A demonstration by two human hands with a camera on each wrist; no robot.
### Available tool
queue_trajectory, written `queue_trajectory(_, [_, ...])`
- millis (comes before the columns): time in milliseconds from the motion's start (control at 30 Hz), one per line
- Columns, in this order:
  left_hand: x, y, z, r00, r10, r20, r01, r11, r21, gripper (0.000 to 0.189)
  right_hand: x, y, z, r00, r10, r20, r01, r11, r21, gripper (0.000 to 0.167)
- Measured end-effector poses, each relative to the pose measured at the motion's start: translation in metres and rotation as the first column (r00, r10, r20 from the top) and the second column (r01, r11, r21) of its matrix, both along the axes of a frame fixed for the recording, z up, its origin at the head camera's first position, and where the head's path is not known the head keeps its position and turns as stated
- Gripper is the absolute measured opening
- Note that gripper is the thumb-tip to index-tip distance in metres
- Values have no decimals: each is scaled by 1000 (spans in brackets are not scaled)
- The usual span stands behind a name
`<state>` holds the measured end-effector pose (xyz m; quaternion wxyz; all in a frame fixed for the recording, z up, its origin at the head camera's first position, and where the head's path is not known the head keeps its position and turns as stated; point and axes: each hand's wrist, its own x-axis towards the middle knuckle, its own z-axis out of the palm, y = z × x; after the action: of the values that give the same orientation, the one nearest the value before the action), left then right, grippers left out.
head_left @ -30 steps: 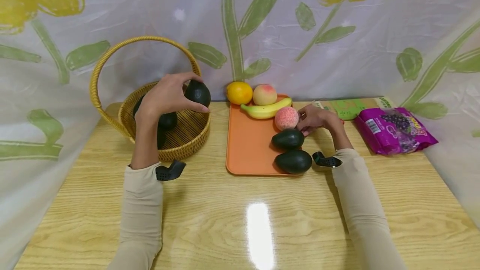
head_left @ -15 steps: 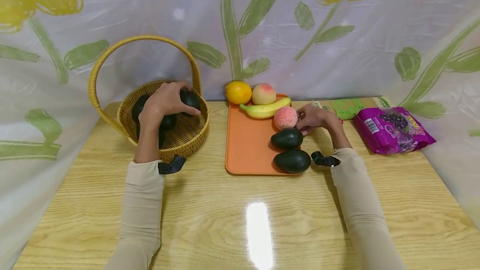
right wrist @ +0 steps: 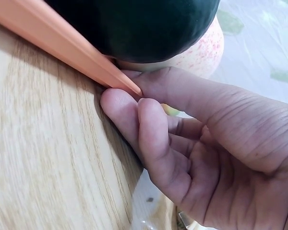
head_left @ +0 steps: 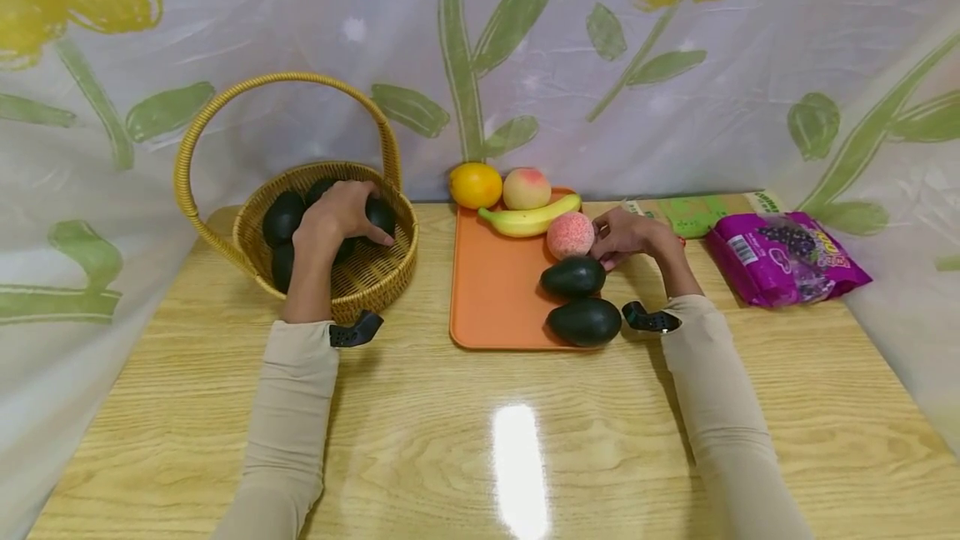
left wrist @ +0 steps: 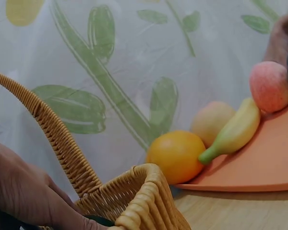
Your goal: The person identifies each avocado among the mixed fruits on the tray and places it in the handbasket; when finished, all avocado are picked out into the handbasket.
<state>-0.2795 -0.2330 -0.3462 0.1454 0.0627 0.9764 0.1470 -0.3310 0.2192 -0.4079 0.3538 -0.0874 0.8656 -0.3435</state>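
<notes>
My left hand (head_left: 339,217) reaches down into a wicker basket (head_left: 378,297) and grips a dark green avocado (head_left: 382,217) between thumb and fingers. Several more avocados (head_left: 283,218) lie in the basket, partly hidden by the hand. At the right edge of an orange tray (head_left: 491,298), my right hand (head_left: 633,236) pinches the rim; the right wrist view has the thumb above it and fingers (right wrist: 153,127) below. Close by on the tray sit a pink peach (head_left: 570,235) and two avocados, one nearer the hand (head_left: 573,277) and one at the front corner (head_left: 585,322).
A banana (head_left: 528,221), a paler peach (head_left: 527,189) and an orange (head_left: 476,185) rest at the tray's back. Right of my right hand lie a purple grape-print packet (head_left: 791,261) and a green-and-brown package (head_left: 697,217). The basket's tall handle (head_left: 300,76) arches above it.
My left hand has lowered the avocado from above the basket's right rim down inside it, among the others. The right hand stays at the tray's edge.
</notes>
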Motion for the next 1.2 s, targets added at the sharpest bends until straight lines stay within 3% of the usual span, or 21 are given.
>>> queue_trajectory(267, [3, 2, 10, 1000, -24, -4, 24, 999, -25, 87, 2, 0, 1, 1000, -5, -2, 5, 1000, -7, 35])
queue_trajectory(533, [7, 7, 19, 1000, -5, 13, 5, 1000, -15, 92, 5, -2, 4, 999, -33, 19, 33, 999, -27, 30])
queue_trajectory(833, [15, 19, 30, 990, -84, -112, 89, 995, 37, 75, 2, 0, 1, 1000, -19, 2, 19, 1000, -13, 32])
queue_trajectory(1200, [31, 40, 48, 953, -196, -229, 232, 962, 143, 35, 1, 0, 2, 1000, -1, -10, 1, 1000, 4, 34])
